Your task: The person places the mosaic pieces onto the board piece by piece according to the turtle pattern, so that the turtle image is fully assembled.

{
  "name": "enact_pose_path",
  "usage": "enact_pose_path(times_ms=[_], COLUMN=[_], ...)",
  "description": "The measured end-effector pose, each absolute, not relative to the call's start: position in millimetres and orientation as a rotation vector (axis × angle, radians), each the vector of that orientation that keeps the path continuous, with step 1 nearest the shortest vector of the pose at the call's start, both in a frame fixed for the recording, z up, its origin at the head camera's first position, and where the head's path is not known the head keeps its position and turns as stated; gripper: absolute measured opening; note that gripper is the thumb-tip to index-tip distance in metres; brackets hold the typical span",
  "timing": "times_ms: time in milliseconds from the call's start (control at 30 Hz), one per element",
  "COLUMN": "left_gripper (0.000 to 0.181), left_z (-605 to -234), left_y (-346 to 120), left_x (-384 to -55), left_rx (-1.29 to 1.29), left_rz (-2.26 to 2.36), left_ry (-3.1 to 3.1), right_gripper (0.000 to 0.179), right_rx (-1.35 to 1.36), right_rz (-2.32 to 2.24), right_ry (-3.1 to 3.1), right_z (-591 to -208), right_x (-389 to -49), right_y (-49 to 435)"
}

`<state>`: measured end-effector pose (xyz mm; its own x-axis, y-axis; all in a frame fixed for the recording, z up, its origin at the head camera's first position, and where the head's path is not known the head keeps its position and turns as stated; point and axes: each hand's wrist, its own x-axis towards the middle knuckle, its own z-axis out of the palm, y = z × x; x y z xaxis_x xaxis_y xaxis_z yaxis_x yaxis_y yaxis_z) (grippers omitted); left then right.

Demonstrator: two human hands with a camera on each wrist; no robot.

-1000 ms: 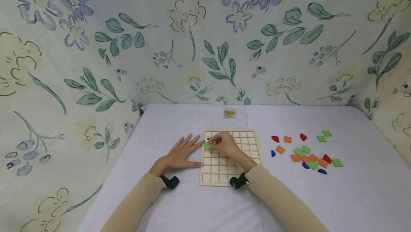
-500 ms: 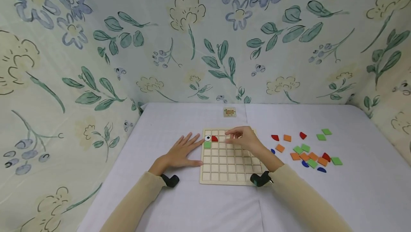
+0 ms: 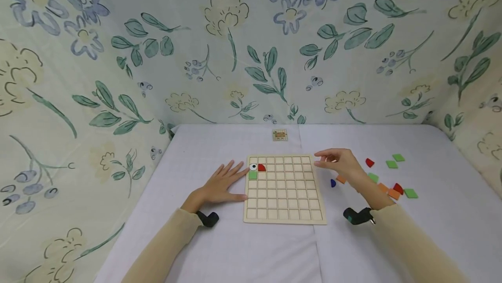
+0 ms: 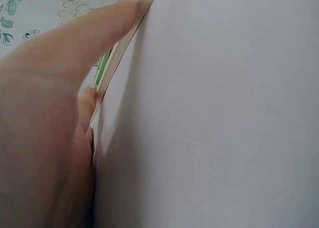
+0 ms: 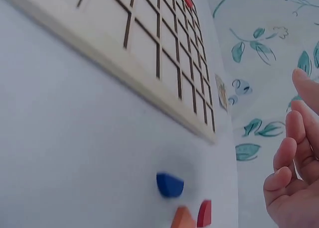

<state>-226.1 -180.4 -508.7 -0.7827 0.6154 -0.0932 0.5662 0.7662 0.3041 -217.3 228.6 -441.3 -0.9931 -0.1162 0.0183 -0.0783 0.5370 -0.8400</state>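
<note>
A wooden grid board (image 3: 291, 193) lies on the table. In its upper left cells sit a white tile with a black eye (image 3: 253, 167), a green square tile (image 3: 252, 175) just below it, and a red quarter-round tile (image 3: 262, 168) to its right. My left hand (image 3: 220, 187) lies with fingers spread, its thumb and index fingertip touching the board's left edge. Beyond the board's upper right corner hovers my right hand (image 3: 345, 165), fingers loosely bent, nothing between them. The right wrist view shows a blue half-round piece (image 5: 170, 184) on the table below it.
Loose red, orange, green and blue pieces lie right of the board, among them a green tile (image 3: 411, 193) and a red piece (image 3: 370, 162); the right hand and forearm cover some. A small patterned card (image 3: 280, 135) lies behind the board. A floral cloth (image 3: 270, 56) hangs behind the table.
My right hand has let go of the red quarter-round tile, now visible beside the eye tile, and moved right across the board to past its edge. The left hand stays in place.
</note>
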Motion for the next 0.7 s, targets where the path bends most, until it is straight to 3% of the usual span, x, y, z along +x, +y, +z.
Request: enact_pose_path(times_ms=[700], left_gripper=[0.096], left_z=[-514], left_y=[-182], left_x=[-230], left_rx=[0.921], left_rz=[0.372], left_ry=[2.762], right_gripper=[0.068], right_rx=[0.182], right_rz=[-1.351], right_ry=[2.775], right_z=[-453], right_x=[-204], right_y=[354])
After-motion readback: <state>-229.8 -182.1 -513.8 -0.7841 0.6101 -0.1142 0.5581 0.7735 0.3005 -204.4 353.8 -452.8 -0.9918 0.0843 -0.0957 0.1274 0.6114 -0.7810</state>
